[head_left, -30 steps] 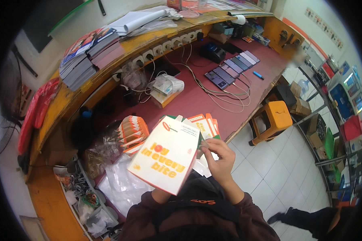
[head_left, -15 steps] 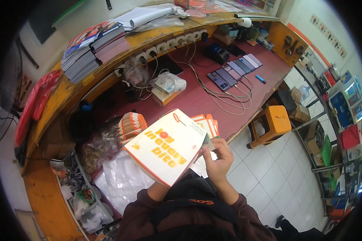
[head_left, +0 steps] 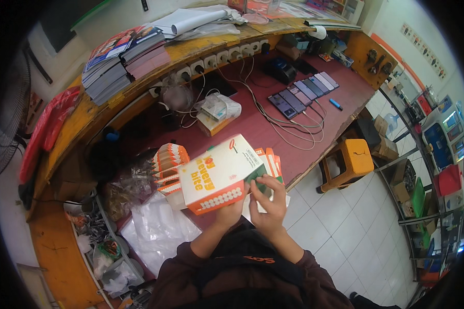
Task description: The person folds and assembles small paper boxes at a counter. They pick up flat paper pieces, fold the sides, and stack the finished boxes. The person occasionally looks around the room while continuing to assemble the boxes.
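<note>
Head view: the right hand [head_left: 269, 203] has its fingers curled narrow, the fingertips pressing on the lower right corner of the white and orange box [head_left: 219, 174], where a flap or edge meets the side panel. The left hand [head_left: 231, 208] is mostly hidden beneath the box; only the wrist and part of the palm show, supporting the box from below. Its finger spread cannot be told.

The box is held above the near edge of the red counter [head_left: 252, 123], tilted, with its broad printed face upward and its orange lower band toward the person. It appears formed into shape. Judging from the finger position, the corner closure is the step in hand; whether the far end is closed cannot be told.

Just behind the box, a stack of matching orange and white cartons [head_left: 167, 162] lies on the counter, and further flat cartons [head_left: 271, 160] show at the box's right edge. These appear not yet handled. A clear plastic sheet [head_left: 157, 232] lies to the lower left. Farther off are a row of phones [head_left: 304, 91] with cables, and an orange stool [head_left: 351, 159] on the tiled floor.
</note>
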{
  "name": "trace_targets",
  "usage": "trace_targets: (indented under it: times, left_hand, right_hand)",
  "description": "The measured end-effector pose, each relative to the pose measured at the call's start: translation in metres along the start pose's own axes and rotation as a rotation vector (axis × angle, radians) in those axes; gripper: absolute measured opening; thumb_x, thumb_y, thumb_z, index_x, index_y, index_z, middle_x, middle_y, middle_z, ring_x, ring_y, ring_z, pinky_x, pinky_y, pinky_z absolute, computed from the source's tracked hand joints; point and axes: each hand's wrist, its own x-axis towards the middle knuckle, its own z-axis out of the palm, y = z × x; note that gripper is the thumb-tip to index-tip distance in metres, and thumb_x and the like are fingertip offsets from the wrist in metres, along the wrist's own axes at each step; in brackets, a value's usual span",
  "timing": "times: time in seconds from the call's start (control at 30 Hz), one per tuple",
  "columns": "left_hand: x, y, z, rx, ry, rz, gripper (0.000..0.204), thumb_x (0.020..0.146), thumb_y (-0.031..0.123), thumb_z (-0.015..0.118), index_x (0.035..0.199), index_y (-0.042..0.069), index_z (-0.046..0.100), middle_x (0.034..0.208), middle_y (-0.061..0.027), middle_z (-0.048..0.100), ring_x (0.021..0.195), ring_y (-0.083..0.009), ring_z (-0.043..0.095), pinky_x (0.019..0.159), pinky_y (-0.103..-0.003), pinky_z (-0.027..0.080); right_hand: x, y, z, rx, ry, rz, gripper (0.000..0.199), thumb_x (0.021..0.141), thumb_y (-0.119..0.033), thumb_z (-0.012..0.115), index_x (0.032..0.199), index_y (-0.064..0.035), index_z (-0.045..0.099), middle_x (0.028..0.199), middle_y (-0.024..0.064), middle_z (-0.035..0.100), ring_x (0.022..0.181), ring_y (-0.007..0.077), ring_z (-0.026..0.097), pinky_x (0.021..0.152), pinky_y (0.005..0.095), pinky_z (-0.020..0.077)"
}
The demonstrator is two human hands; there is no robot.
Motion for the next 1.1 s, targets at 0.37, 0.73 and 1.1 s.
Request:
trace_targets:
  times: [0.37, 0.73, 1.1]
  left_hand:
    - [0.013, 0.000, 0.010, -0.363, -0.033, -0.236, 0.028, 0.080, 0.011, 0.067, 0.105, 0.005, 0.055, 0.110, -0.0067, 0.053, 0.092, -0.0188, 0.058, 0.079, -0.034, 0.050]
    - [0.016, -0.009, 0.008, 0.461, -0.085, 0.646, 0.019, 0.064, 0.005, 0.071, 0.078, 0.006, 0.059, 0.078, -0.0032, 0.058, 0.068, -0.0208, 0.059, 0.053, -0.030, 0.046]
    - [0.002, -0.023, 0.010, 0.520, -0.324, 0.972, 0.032, 0.067, 0.011, 0.062, 0.098, 0.012, 0.068, 0.082, 0.0059, 0.056, 0.070, -0.0105, 0.056, 0.051, -0.024, 0.045]
  right_hand:
    - [0.008, 0.030, -0.014, 0.015, -0.002, 0.240, 0.036, 0.067, -0.001, 0.069, 0.103, -0.0055, 0.065, 0.090, 0.0104, 0.061, 0.079, 0.0245, 0.061, 0.070, 0.0317, 0.0477]
    - [0.009, 0.034, -0.021, 0.536, 0.035, 0.708, 0.025, 0.093, -0.015, 0.053, 0.097, 0.0073, 0.063, 0.081, 0.0091, 0.063, 0.073, 0.0131, 0.062, 0.068, 0.0245, 0.0512]
    - [0.007, 0.068, -0.026, 0.017, -0.532, 0.784, 0.050, 0.070, -0.047, 0.074, 0.066, -0.0002, 0.058, 0.060, 0.0092, 0.061, 0.058, 0.0159, 0.061, 0.054, 0.0292, 0.0458]
